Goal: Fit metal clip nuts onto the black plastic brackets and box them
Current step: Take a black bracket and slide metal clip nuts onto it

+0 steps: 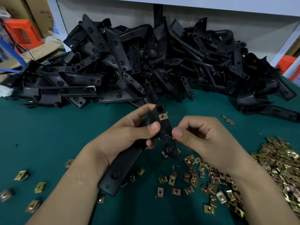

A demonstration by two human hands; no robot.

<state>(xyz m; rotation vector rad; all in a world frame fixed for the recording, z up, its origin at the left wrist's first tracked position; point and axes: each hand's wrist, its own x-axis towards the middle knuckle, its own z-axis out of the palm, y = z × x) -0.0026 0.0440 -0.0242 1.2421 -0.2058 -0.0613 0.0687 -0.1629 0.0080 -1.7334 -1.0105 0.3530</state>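
My left hand [129,133] grips a long black plastic bracket [120,168] above the green table, thumb pressed across its upper arm. One brass-coloured clip nut [162,117] sits fitted near the bracket's top end, just below a round hole. My right hand [199,135] is at the bracket's right edge with thumb and fingers curled together; a small glint of metal [174,138] shows between its thumb and the bracket, mostly hidden. Loose clip nuts [191,177] lie scattered on the table under and beside my hands.
A large heap of black brackets [146,62] fills the back of the green table [48,135]. A dense pile of clip nuts [279,166] lies at the right. Cardboard boxes [37,13] and an orange crate [22,33] stand at the back left, a white shelf frame [227,7] behind.
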